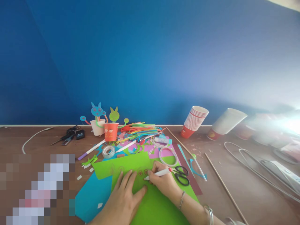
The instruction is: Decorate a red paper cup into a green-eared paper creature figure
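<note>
My left hand lies flat on a green sheet of paper, its fingers spread. In my right hand is a white marker with a red end, its tip at the sheet beside my left thumb. Small round shapes with hearts inside and other faint outlines are drawn on the green paper above my fingers. Black-handled scissors lie just right of the marker, their blades partly hidden. Under the green sheet, a blue sheet shows at the left.
Behind stand two paper cups with animal cut-outs, one white and one red. Bundled coloured strips, a tape roll, keys, stacked cups, a stick and a white cable surround the paper.
</note>
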A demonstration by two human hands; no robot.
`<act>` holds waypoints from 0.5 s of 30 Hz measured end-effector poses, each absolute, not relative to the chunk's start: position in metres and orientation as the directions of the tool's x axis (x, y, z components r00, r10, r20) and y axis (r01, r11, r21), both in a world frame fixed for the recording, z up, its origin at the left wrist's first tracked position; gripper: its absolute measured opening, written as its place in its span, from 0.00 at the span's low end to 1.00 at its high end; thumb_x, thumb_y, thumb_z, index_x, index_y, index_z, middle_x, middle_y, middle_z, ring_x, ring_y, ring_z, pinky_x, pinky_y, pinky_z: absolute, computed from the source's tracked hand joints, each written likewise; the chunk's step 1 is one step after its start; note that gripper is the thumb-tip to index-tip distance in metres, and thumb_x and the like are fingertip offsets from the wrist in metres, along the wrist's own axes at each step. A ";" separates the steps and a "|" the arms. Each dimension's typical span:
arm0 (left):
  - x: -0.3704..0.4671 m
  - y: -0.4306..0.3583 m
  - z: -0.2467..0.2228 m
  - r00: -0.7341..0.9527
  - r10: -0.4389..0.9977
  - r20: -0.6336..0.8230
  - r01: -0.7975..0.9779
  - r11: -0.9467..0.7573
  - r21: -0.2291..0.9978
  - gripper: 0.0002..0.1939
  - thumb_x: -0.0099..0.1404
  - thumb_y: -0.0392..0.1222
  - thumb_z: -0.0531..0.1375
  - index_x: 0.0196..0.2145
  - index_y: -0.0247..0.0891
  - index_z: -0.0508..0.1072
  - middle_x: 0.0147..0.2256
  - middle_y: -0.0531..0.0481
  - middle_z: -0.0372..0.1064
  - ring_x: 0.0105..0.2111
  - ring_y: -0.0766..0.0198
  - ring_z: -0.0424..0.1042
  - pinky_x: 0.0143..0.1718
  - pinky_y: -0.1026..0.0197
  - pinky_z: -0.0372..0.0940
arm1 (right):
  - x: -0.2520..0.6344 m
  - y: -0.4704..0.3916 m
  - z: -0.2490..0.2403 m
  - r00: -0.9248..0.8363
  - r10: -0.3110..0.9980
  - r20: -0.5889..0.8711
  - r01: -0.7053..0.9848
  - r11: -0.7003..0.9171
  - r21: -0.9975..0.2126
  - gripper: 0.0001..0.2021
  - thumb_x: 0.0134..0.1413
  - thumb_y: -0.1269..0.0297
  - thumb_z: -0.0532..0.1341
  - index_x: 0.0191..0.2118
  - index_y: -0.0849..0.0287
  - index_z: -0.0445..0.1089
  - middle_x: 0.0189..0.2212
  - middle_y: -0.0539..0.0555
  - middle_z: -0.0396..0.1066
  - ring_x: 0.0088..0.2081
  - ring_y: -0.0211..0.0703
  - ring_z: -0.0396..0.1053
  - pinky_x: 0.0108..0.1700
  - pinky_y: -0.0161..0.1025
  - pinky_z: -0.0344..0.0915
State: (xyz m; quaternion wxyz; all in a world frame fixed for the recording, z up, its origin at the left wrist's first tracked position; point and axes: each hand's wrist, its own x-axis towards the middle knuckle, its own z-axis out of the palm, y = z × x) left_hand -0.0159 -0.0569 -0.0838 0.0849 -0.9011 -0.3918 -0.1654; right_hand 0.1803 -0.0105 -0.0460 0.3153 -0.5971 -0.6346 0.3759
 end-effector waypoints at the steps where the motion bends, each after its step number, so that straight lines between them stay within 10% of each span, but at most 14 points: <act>1: -0.016 -0.057 -0.084 0.637 0.676 0.371 0.735 -0.678 -0.026 0.28 0.60 0.33 0.60 0.56 0.52 0.65 0.57 0.41 0.56 0.58 0.43 0.53 0.52 0.38 0.61 | 0.180 -0.011 -0.046 -0.088 0.995 -0.047 0.518 0.005 -0.856 0.11 0.46 0.65 0.56 0.20 0.54 0.53 0.14 0.45 0.61 0.20 0.36 0.59 0.23 0.33 0.53; 15: -0.018 -0.055 -0.083 0.644 0.670 0.368 0.729 -0.684 -0.032 0.26 0.61 0.34 0.59 0.56 0.52 0.64 0.56 0.42 0.57 0.58 0.44 0.54 0.53 0.40 0.60 | 0.180 -0.009 -0.047 -0.052 0.998 -0.017 0.557 0.014 -0.831 0.11 0.41 0.69 0.56 0.17 0.55 0.52 0.14 0.44 0.56 0.20 0.35 0.54 0.23 0.32 0.51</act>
